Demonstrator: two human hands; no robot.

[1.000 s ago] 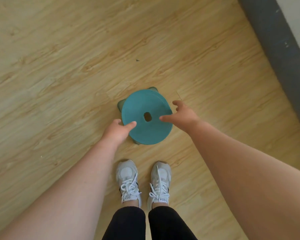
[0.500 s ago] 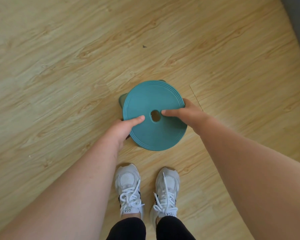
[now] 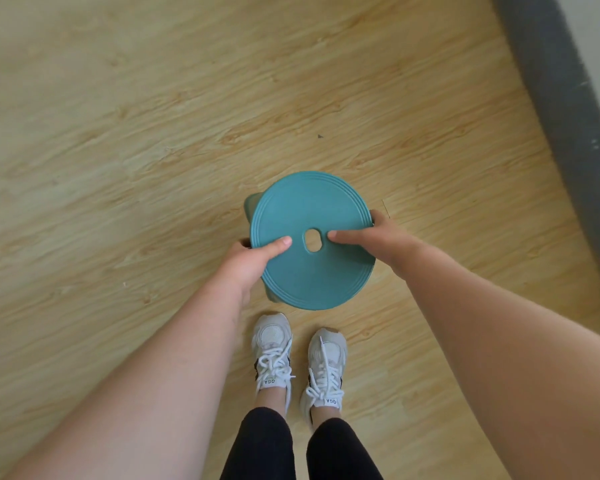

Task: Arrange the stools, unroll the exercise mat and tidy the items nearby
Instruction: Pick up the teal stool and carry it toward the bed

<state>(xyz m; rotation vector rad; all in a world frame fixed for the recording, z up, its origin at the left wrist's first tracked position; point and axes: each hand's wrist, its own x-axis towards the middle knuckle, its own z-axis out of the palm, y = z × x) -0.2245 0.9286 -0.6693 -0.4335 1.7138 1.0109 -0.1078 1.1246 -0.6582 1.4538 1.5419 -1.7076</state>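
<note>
Stool (image 3: 312,278) seat clasped at opposite edges by left grip (image 3: 253,259) and right grip (image 3: 378,239).

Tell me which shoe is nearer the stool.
The left shoe: its toe nearly meets the rim of the teal stool; the right shoe sits further back.
</note>
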